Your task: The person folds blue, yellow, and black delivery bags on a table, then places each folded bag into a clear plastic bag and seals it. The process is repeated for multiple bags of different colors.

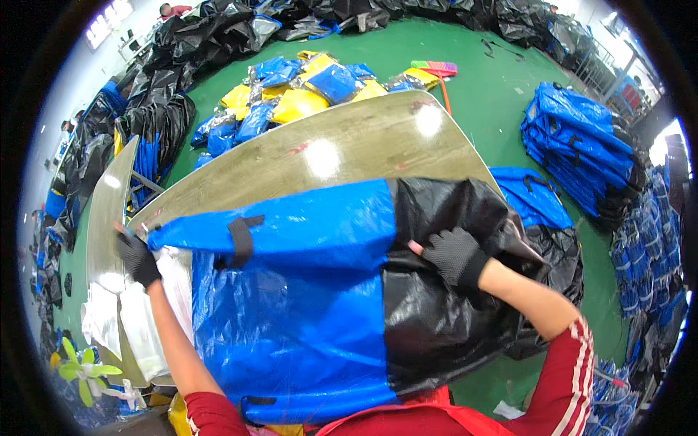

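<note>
A big blue and black plastic sheet bag (313, 291) lies over the near side of the wood-patterned table (349, 145), with black straps on its blue part. My left hand (137, 256), in a black glove with bare fingertips, is beside the bag's far left corner. Its fingers close around something small that I cannot make out. On the black part of the bag rests my right hand (454, 256), gloved alike, fingers spread on the material and thumb pointing left.
Packed blue and yellow bundles (291, 91) are heaped on the floor behind the table. A broom (436, 69) lies beyond. Folded blue bags (582, 149) stand at the right. A small green-bladed fan (87, 370) and white sheets (145, 327) are at the left.
</note>
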Demonstrator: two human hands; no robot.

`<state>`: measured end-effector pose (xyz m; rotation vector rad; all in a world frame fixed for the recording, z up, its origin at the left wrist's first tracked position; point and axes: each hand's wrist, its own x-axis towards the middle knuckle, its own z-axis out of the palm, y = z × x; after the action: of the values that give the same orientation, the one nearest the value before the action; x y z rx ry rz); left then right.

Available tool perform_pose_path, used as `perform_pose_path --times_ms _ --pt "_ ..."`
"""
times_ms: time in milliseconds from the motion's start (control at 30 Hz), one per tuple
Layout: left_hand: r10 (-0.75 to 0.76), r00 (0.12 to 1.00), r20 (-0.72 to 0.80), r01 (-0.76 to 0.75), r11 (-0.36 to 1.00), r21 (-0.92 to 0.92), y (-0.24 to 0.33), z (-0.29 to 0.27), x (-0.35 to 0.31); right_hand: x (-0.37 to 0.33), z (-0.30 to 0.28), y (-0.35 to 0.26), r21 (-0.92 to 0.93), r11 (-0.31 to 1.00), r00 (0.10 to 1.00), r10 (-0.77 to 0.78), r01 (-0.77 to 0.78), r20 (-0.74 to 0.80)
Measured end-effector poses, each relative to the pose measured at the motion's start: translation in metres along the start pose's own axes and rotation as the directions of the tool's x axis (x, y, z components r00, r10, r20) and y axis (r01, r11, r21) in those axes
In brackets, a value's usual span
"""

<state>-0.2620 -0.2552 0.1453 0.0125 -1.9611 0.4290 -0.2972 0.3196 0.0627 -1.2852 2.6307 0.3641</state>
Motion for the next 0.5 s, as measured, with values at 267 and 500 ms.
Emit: perform_pose_path --times_ms 267,500 --pt "0.613 0.420 0.669 -0.229 0.785 -0.575 0.130 0.011 -0.062 -0.005 -0.058 0.024 0.146 0.982 0.789 0.185 -0.123 -0.586" --pt "0.447 0.201 0.872 0.201 0.852 -0.483 0.134 0.002 -0.077 -0.021 0.051 0.042 0.092 0.981 0.891 0.191 -0.168 -0.412"
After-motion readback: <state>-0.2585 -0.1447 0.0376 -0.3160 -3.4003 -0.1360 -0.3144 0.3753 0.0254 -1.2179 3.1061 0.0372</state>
